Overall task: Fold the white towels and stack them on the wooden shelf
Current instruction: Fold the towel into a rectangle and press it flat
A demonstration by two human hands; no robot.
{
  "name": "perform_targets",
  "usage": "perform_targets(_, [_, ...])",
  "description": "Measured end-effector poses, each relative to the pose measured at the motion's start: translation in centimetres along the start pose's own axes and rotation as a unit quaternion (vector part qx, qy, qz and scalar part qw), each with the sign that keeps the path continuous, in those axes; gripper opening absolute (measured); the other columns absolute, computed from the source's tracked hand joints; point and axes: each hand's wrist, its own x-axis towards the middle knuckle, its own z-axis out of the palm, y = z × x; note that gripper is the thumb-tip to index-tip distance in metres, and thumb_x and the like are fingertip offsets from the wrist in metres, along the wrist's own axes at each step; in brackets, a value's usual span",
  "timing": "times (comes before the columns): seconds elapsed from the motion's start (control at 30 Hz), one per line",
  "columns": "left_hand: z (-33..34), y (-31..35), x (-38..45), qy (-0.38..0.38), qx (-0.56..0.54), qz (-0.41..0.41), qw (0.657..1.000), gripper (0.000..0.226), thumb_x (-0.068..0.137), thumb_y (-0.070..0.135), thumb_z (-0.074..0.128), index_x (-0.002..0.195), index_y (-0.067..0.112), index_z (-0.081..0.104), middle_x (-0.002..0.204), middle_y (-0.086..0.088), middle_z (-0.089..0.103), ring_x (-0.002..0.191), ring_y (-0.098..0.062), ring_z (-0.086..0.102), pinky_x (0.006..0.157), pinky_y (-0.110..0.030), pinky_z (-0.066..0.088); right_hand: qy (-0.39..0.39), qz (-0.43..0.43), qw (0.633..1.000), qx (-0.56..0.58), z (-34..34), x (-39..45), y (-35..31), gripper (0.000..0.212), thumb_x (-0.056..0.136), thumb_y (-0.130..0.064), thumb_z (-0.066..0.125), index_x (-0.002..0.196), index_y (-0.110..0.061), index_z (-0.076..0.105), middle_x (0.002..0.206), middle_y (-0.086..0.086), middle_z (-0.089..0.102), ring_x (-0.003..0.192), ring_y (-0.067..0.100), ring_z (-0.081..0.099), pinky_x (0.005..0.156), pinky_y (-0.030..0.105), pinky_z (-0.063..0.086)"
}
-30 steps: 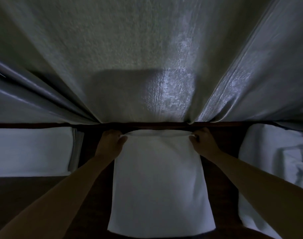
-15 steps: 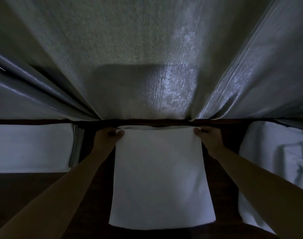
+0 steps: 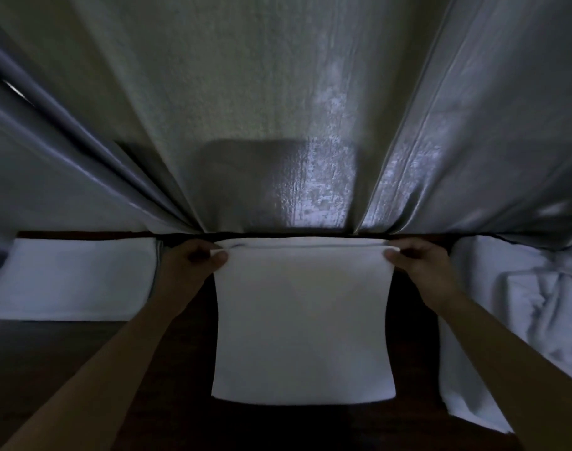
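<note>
Single head-worn view, looking forward and down, close over dark wooden surface (image 3: 83,369), curtains (image 3: 278,109) behind

Left hand (image 3: 196,262): bare, no glove, no ring or band that the dim light shows.
Right hand (image 3: 419,260): bare as well, nothing worn on the fingers that can be made out.
Left forearm (image 3: 115,356): bare along its whole visible length; no sleeve, cuff, watch or strap in view.
Right forearm (image 3: 492,346): bare along its whole visible length, likewise without sleeve or wristwear.
Markings: the low light hides any fine detail.
Rest of the body: out of view.
</note>
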Motion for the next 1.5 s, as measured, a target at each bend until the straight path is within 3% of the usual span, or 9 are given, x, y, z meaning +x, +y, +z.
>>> perform_targets(0.1, [-1.5,2.5,-1.9,0.003,0.056,0.062,0.996,0.008,0.086,0.014,0.079,0.084,0.018,0.071,0.078,0.020,0.071,0.072,0.008,0.064,0.066,-0.005,0.046,-0.013,-0.027,0.999,-0.024,-1.2,-1.8,-2.2,0.010,0.083,-0.006,0.081,0.086,-0.016,0.081,0.085,-0.001,0.079,0.081,0.009,0.070,0.081,0.020,0.056])
perform_targets(0.23, [-3.9,5.3,-4.3,-0.017,0.068,0.083,0.994,0.006,0.089,0.022,0.075,0.092,0.021,0.070,0.087,0.002,0.072,0.082,-0.012,0.068,0.075,-0.026,0.054,-0.037,-0.080,0.995,-0.043,-2.6,-4.2,-5.3,0.008,0.087,-0.005,0.077,0.094,-0.002,0.076,0.073,-0.010,0.074,0.068,-0.002,0.064,0.068,0.006,0.049])
perform_targets(0.47, [-6.7,7.8,-8.0,0.012,0.024,0.117,0.993,0.025,0.084,0.023,0.079,0.097,0.041,0.066,0.092,0.010,0.072,0.086,0.000,0.067,0.069,-0.011,0.053,-0.079,-0.147,0.985,-0.045,-4.4,-7.2,-9.2,0.021,0.086,0.001,0.076,0.098,-0.015,0.072,0.075,-0.006,0.063,0.058,0.002,0.058,0.055,0.013,0.049])
perform_targets(0.57, [-7.9,8.0,-8.9,-0.003,0.060,0.111,0.992,0.006,0.086,0.041,0.072,0.090,0.045,0.069,0.091,0.024,0.071,0.088,0.005,0.065,0.073,-0.015,0.048,-0.081,-0.168,0.980,-0.073,-5.2,-7.8,-10.0,0.027,0.087,-0.007,0.077,0.098,-0.031,0.078,0.065,-0.007,0.062,0.051,0.004,0.054,0.052,0.015,0.047])
perform_targets(0.67, [-8.9,8.6,-9.6,0.013,0.073,0.144,0.987,0.003,0.085,0.047,0.066,0.086,0.044,0.067,0.085,0.017,0.070,0.078,-0.002,0.065,0.069,-0.020,0.048,-0.090,-0.177,0.976,-0.095,-5.9,-8.2,-11.0,0.001,0.090,-0.021,0.077,0.090,-0.022,0.076,0.055,0.005,0.061,0.047,0.016,0.052,0.051,0.023,0.044])
perform_targets(0.83, [-9.7,10.0,-10.1,0.020,0.052,0.188,0.981,0.007,0.087,0.038,0.069,0.082,0.033,0.068,0.081,0.007,0.069,0.064,-0.003,0.062,0.062,-0.018,0.052,-0.113,-0.184,0.973,-0.076,-6.0,-9.1,-13.3,0.006,0.094,-0.019,0.072,0.088,-0.017,0.073,0.058,0.016,0.066,0.045,0.025,0.054,0.047,0.026,0.045])
perform_targets(1.03, [-10.0,11.5,-9.6,0.000,-0.081,0.172,0.982,0.024,0.086,0.027,0.072,0.091,0.004,0.070,0.069,-0.005,0.069,0.052,-0.024,0.060,0.050,-0.030,0.055,-0.102,-0.147,0.983,-0.030,-5.2,-9.2,-15.3,0.007,0.091,-0.003,0.072,0.096,-0.006,0.075,0.077,0.020,0.076,0.064,0.027,0.074,0.049,0.026,0.055])
perform_targets(1.3, [-9.6,12.4,-6.1,-0.094,-0.113,0.075,0.986,0.027,0.083,0.019,0.076,0.097,-0.004,0.069,0.090,-0.026,0.071,0.086,-0.041,0.073,0.071,-0.036,0.064,-0.078,-0.009,0.997,0.004,-4.7,-7.2,-16.2,0.011,0.086,-0.001,0.077,0.096,-0.005,0.075,0.087,0.018,0.079,0.082,0.028,0.079,0.051,0.027,0.059])
perform_targets(1.5, [-8.4,13.5,-2.9,-0.117,-0.030,0.032,0.992,0.022,0.094,0.011,0.068,0.095,-0.009,0.059,0.094,-0.024,0.064,0.075,-0.022,0.074,0.077,-0.040,0.063,-0.088,0.054,0.995,0.007,-3.8,-5.1,-17.0,0.016,0.084,0.003,0.077,0.098,0.001,0.070,0.088,0.022,0.077,0.078,0.030,0.079,0.057,0.030,0.062])
